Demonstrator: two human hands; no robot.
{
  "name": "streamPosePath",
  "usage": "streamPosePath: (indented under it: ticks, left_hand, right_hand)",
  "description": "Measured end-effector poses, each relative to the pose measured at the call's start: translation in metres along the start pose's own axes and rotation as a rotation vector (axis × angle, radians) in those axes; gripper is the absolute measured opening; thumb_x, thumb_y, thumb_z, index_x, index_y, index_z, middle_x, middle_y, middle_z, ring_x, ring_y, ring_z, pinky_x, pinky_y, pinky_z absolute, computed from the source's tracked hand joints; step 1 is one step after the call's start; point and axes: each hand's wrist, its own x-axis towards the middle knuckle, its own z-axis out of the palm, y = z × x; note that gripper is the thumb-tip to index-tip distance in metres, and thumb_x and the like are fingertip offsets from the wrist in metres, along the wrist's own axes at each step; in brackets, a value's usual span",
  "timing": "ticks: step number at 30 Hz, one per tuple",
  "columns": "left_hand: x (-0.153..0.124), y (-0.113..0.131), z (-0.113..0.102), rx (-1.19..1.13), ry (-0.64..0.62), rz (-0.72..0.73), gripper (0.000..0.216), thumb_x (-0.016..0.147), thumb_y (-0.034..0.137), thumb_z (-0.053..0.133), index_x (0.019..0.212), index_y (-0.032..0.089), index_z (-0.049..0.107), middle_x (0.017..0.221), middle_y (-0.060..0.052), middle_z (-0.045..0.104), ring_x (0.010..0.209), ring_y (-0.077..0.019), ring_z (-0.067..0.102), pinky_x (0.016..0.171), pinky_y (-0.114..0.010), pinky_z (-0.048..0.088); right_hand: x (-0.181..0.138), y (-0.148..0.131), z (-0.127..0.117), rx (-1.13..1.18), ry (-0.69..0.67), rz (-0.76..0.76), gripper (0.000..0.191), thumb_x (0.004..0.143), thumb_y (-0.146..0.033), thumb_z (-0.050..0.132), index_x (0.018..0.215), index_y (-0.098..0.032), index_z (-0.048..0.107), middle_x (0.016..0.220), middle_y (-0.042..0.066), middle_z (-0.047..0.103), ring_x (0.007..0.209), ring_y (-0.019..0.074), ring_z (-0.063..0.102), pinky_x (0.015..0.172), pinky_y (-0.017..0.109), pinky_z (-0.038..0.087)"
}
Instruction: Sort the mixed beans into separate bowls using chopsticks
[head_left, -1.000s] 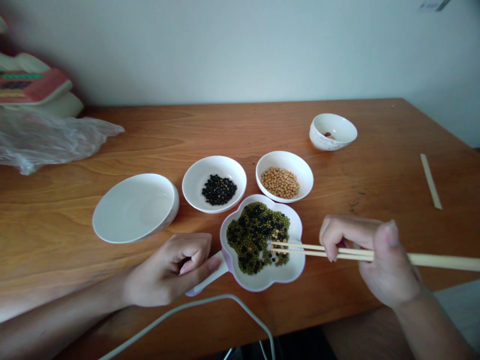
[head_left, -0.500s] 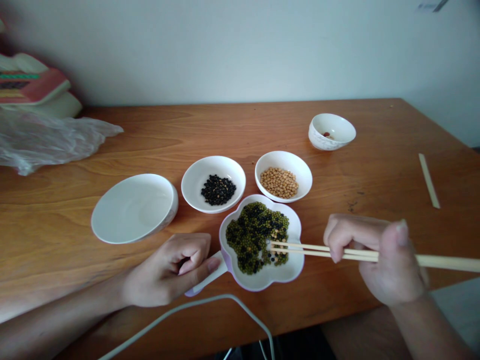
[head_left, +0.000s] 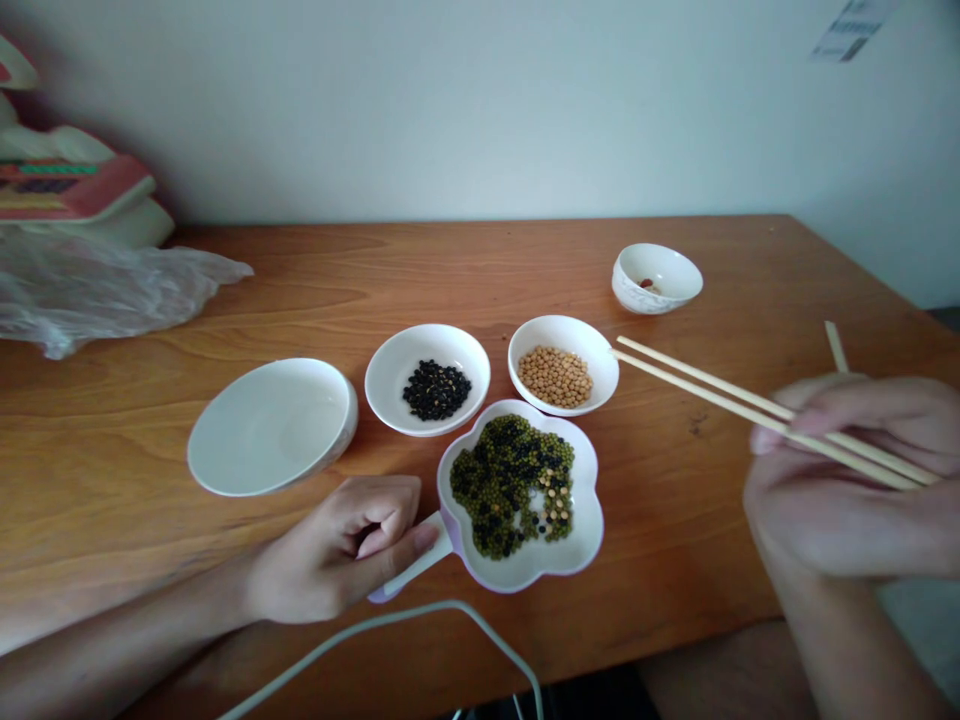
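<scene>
My left hand (head_left: 337, 545) pinches the handle of a flower-shaped white dish (head_left: 585, 540) full of mixed green, black and yellow beans (head_left: 510, 480). My right hand (head_left: 855, 480) is blurred at the right and holds a pair of wooden chopsticks (head_left: 720, 395); their tips hang just beside the bowl of yellow soybeans (head_left: 559, 375). A bowl of black beans (head_left: 435, 388) stands to the left of it. I see nothing between the chopstick tips.
An empty tilted white bowl (head_left: 266, 425) sits at the left. A small patterned bowl (head_left: 656, 278) with a red bean stands further back. A loose stick (head_left: 834, 345) lies at the right, a plastic bag (head_left: 97, 285) and stacked items (head_left: 67, 185) at the far left. A white cable (head_left: 420, 620) runs along the table's near edge.
My right hand pulled the chopsticks out of the flower dish and swung right and back; the tips now point at the soybean bowl. The left hand stayed put.
</scene>
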Motion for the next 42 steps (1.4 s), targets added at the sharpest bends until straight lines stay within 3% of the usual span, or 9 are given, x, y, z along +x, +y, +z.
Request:
streamPosePath:
  ticks: [1, 3, 6, 14, 17, 28, 42]
  left_hand:
    - [-0.001, -0.001, 0.0, 0.0, -0.004, -0.011, 0.041, 0.101, 0.009, 0.056, 0.07, 0.021, 0.031, 0.068, 0.005, 0.044, 0.058, -0.0079, 0.042, 0.055, -0.022, 0.038]
    - [-0.002, -0.004, 0.001, -0.007, -0.004, -0.024, 0.041, 0.101, 0.01, 0.054, 0.07, 0.021, 0.031, 0.068, 0.004, 0.045, 0.059, -0.0087, 0.044, 0.056, -0.022, 0.039]
    - [-0.002, -0.007, 0.001, -0.003, -0.015, 0.009, 0.039, 0.102, 0.01, 0.053, 0.071, 0.021, 0.031, 0.07, 0.003, 0.047, 0.061, -0.0091, 0.045, 0.057, -0.022, 0.04]
    - [-0.004, -0.008, 0.003, -0.016, -0.029, -0.004, 0.037, 0.104, 0.011, 0.049, 0.073, 0.022, 0.031, 0.07, 0.004, 0.047, 0.059, -0.0084, 0.045, 0.056, -0.022, 0.041]
    - [-0.005, -0.007, 0.002, -0.001, -0.018, -0.01, 0.038, 0.104, 0.012, 0.05, 0.073, 0.021, 0.031, 0.071, 0.004, 0.045, 0.059, -0.0085, 0.044, 0.056, -0.021, 0.04]
    - [-0.002, -0.005, 0.001, -0.014, -0.02, -0.002, 0.038, 0.103, 0.009, 0.051, 0.072, 0.021, 0.031, 0.069, 0.004, 0.047, 0.057, -0.008, 0.044, 0.054, -0.02, 0.039]
    - [-0.003, -0.008, 0.0, 0.034, 0.005, -0.004, 0.039, 0.102, 0.011, 0.052, 0.072, 0.021, 0.031, 0.069, 0.004, 0.044, 0.059, -0.0087, 0.042, 0.055, -0.019, 0.039]
  right_hand:
    - [0.002, -0.002, 0.008, -0.003, 0.043, -0.1, 0.07, 0.097, -0.072, 0.031, 0.057, -0.027, 0.066, 0.047, 0.004, 0.049, 0.049, 0.021, 0.054, 0.049, 0.037, 0.037]
    - [0.003, -0.009, 0.02, 0.016, 0.091, -0.107, 0.076, 0.102, -0.067, 0.024, 0.053, -0.026, 0.065, 0.047, 0.004, 0.051, 0.05, 0.021, 0.053, 0.054, 0.039, 0.038]
    - [-0.006, -0.021, 0.021, 0.049, -0.122, 0.045, 0.068, 0.102, -0.067, 0.035, 0.062, -0.026, 0.072, 0.053, 0.006, 0.056, 0.06, 0.0229, 0.055, 0.063, 0.041, 0.039]
    - [-0.026, -0.018, 0.008, -0.07, -0.614, 0.157, 0.073, 0.104, -0.067, 0.02, 0.065, -0.022, 0.063, 0.06, 0.003, 0.055, 0.057, 0.0177, 0.049, 0.058, 0.035, 0.033]
    - [-0.03, -0.014, 0.01, -0.117, -0.722, 0.142, 0.071, 0.105, -0.065, 0.018, 0.07, -0.022, 0.062, 0.065, 0.003, 0.056, 0.06, 0.0169, 0.05, 0.061, 0.035, 0.032]
    - [-0.032, -0.011, 0.013, -0.153, -0.769, 0.177, 0.072, 0.105, -0.064, 0.012, 0.073, -0.021, 0.06, 0.068, 0.003, 0.057, 0.064, 0.0178, 0.052, 0.063, 0.034, 0.034]
    - [-0.03, -0.015, 0.012, -0.187, -0.7, 0.188, 0.075, 0.105, -0.063, 0.01, 0.068, -0.022, 0.06, 0.064, 0.004, 0.056, 0.06, 0.0181, 0.05, 0.061, 0.035, 0.034]
